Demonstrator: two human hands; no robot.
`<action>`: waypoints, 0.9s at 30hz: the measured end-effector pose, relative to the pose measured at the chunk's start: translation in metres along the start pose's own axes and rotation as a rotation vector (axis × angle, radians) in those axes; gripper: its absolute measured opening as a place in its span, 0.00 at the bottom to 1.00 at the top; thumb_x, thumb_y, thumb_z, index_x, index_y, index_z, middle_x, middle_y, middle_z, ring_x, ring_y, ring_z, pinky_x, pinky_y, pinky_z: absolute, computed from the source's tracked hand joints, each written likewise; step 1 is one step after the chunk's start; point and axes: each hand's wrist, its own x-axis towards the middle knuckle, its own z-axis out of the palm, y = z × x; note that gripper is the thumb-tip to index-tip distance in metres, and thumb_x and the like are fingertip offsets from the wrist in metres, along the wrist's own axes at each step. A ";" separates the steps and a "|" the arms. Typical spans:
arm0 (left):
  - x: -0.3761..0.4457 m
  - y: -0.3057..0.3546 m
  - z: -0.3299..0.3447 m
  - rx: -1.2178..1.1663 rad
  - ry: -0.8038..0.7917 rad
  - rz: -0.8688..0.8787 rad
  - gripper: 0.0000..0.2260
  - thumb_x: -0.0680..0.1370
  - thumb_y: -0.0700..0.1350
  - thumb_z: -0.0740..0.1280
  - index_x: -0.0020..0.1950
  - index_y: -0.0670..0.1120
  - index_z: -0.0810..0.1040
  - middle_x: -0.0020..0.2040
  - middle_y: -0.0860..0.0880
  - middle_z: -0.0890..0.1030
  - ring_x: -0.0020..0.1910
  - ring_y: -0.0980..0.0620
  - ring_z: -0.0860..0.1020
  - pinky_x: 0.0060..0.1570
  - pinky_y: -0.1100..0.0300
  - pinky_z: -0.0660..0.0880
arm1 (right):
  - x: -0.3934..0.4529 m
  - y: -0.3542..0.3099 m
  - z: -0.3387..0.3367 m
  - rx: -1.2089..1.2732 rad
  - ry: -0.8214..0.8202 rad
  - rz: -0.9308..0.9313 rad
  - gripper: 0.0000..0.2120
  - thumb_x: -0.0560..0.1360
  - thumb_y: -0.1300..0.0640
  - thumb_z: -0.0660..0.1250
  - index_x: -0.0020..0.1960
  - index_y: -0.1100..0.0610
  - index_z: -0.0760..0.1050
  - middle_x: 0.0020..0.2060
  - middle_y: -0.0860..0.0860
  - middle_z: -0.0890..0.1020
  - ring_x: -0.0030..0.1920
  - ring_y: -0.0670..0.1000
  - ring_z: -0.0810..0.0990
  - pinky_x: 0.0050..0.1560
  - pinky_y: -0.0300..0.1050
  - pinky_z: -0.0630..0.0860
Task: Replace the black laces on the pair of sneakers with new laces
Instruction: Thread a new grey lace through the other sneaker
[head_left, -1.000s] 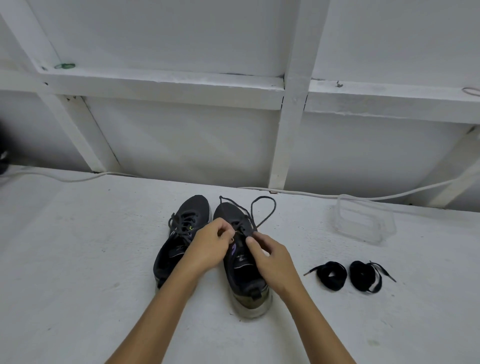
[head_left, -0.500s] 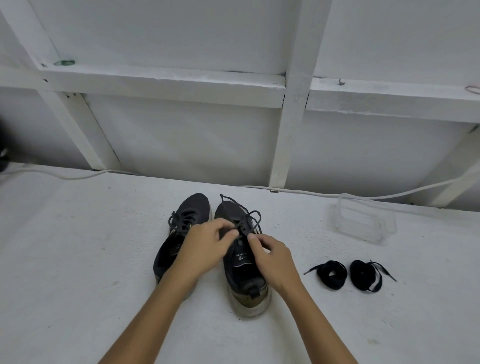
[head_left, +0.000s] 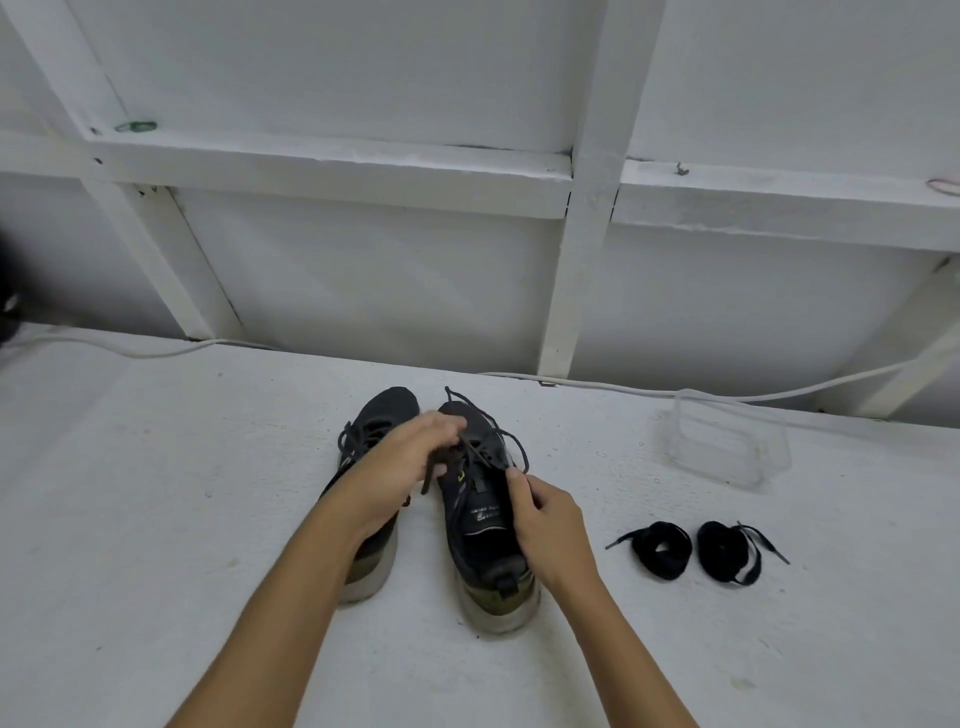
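Two dark sneakers stand side by side on the white table, toes pointing away from me. My left hand (head_left: 400, 467) reaches over the left sneaker (head_left: 382, 415) and pinches the black lace (head_left: 498, 431) at the upper eyelets of the right sneaker (head_left: 480, 525). My right hand (head_left: 545, 525) rests against that shoe's right side, and its thumb and forefinger pinch the lace near the tongue. The lace's free ends loop loosely over the toe. Two coiled black laces (head_left: 662, 548) (head_left: 727, 551) lie to the right of the shoes.
A clear plastic container (head_left: 727, 444) sits at the back right of the table. A white cable (head_left: 623, 389) runs along the table's far edge below a white framed wall. Something dark shows at the left edge (head_left: 6, 312).
The lace loops over the toe have been drawn in and lie shorter. My left hand has shifted forward over the eyelets, and my right hand has slid back toward the shoe's opening.
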 end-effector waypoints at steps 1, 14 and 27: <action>-0.004 -0.001 -0.003 -0.279 -0.017 0.017 0.15 0.85 0.44 0.56 0.43 0.44 0.79 0.47 0.46 0.83 0.52 0.48 0.82 0.49 0.58 0.71 | 0.000 0.000 0.001 -0.001 0.005 0.007 0.24 0.83 0.46 0.60 0.29 0.48 0.69 0.25 0.42 0.72 0.29 0.41 0.68 0.31 0.34 0.63; -0.012 -0.005 -0.013 0.717 -0.074 0.021 0.05 0.76 0.48 0.71 0.42 0.49 0.84 0.37 0.55 0.82 0.38 0.58 0.78 0.40 0.64 0.69 | -0.002 -0.004 0.002 -0.014 0.036 0.000 0.23 0.83 0.45 0.61 0.33 0.54 0.65 0.27 0.45 0.70 0.31 0.44 0.67 0.35 0.43 0.64; -0.021 0.015 -0.020 -0.767 -0.132 0.155 0.13 0.80 0.43 0.56 0.35 0.48 0.65 0.27 0.52 0.61 0.28 0.55 0.53 0.27 0.64 0.57 | -0.006 -0.007 0.007 0.000 0.105 0.051 0.23 0.83 0.46 0.60 0.33 0.54 0.60 0.25 0.45 0.65 0.28 0.45 0.62 0.29 0.37 0.60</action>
